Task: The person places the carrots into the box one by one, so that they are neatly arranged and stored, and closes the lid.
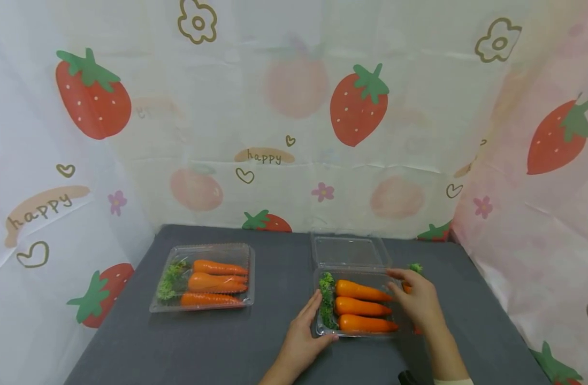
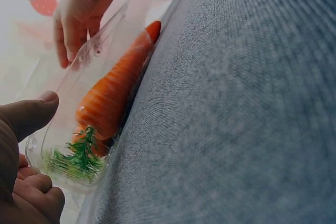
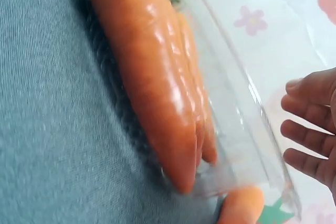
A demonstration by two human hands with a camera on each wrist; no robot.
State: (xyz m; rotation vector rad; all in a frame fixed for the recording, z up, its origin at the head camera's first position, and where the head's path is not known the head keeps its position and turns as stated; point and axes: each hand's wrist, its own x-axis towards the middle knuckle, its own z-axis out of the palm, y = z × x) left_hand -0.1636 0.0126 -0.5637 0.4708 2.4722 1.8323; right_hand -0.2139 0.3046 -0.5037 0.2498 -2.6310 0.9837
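A clear plastic clamshell box [image 1: 366, 335] lies in front of me, its lid [image 1: 350, 251] folded back. Three carrots [image 1: 363, 306] lie side by side inside, with leafy greens [image 1: 327, 300] along the left end. My left hand [image 1: 299, 341] holds the box's near left corner, thumb [image 2: 39, 109] at the front wall and fingers [image 2: 39, 190] at the left side. Over the right end hovers my right hand [image 1: 419, 300], fingers [image 3: 310, 137] spread with nothing between them. In the right wrist view the box wall stands between that hand and the carrots.
At left sits a closed clear box [image 1: 252, 272] with three carrots and greens. Partly behind my right hand are another orange carrot piece [image 3: 242, 203] and a green tuft [image 1: 416, 268]. A black object [image 1: 406, 377] shows at the near edge. Printed cloth [image 1: 294, 123] surrounds the grey table [image 1: 216, 347].
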